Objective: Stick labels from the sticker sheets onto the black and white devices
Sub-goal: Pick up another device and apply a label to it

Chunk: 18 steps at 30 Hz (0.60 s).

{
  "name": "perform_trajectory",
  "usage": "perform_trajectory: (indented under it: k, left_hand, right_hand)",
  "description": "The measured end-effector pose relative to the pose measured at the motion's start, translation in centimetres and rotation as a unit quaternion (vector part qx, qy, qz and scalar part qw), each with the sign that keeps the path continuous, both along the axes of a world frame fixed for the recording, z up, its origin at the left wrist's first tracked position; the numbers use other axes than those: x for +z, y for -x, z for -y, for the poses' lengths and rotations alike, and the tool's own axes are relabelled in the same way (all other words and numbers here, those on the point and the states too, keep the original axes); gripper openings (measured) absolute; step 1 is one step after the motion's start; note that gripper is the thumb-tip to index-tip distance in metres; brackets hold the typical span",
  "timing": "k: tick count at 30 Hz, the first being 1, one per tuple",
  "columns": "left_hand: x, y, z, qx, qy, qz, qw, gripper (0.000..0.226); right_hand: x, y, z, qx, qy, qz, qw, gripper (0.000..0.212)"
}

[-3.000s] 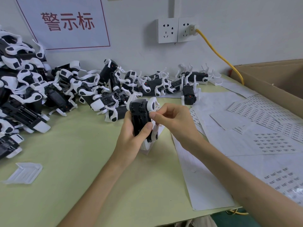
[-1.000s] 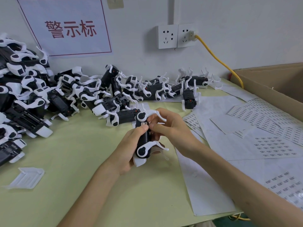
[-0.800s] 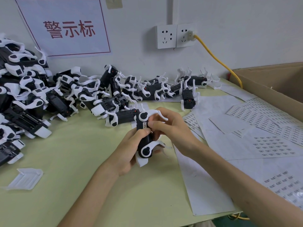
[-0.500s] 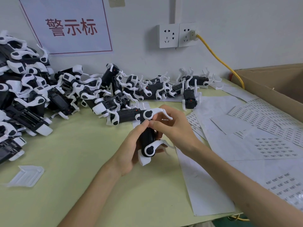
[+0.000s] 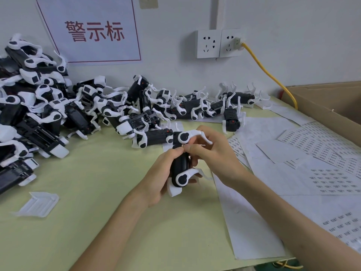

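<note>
Left hand (image 5: 160, 177) grips black plastic device with white curved legs (image 5: 180, 165) over pale green table (image 5: 93, 192), long axis pointing away from person. Right hand (image 5: 214, 155) pinches its far end beside left thumb, likely pressing a label, too small to confirm. White paper sticker sheets (image 5: 332, 178) lie rightward, nearer right hand. Brown cardboard box (image 5: 322, 103) far right, contents hidden.

One black and white device (image 5: 180, 163) is held upright; more devices (image 5: 82, 114) lie heaped behind, sticker sheets (image 5: 312, 159) to the right.
</note>
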<state>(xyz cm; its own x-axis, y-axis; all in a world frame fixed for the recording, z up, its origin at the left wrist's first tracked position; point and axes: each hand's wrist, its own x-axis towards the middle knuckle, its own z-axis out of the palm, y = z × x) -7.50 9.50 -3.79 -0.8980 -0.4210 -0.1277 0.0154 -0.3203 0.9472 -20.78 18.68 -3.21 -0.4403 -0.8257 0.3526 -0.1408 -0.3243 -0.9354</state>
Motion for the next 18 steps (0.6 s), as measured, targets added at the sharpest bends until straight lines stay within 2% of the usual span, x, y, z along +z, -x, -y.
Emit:
perform_trajectory:
  k: [3, 6, 10, 13, 18]
  left_hand:
    - [0.2, -0.1, 0.2, 0.029, -0.026, 0.027, 0.999, 0.033]
    - [0.5, -0.4, 0.3, 0.026, -0.013, 0.015, 0.999, 0.032]
    - [0.8, -0.7, 0.2, -0.008, 0.014, -0.024, 1.000, 0.046]
    - [1.0, -0.9, 0.3, -0.002, 0.035, 0.007, 0.999, 0.055]
    - [1.3, -0.9, 0.3, -0.011, -0.006, 0.010, 1.000, 0.056]
  right_hand:
    - [0.2, 0.3, 0.0, 0.006, -0.025, -0.002, 1.000, 0.006]
    - [1.1, 1.7, -0.6, 0.019, -0.031, -0.015, 0.999, 0.012]
    - [1.6, 2.6, -1.0, 0.068, -0.013, 0.031, 0.997, 0.020]
    - [1.4, 2.8, -1.0, 0.081, -0.029, 0.029, 0.996, 0.025]
    - [1.8, 3.6, -1.5, 0.016, 0.016, 0.063, 0.998, 0.005]
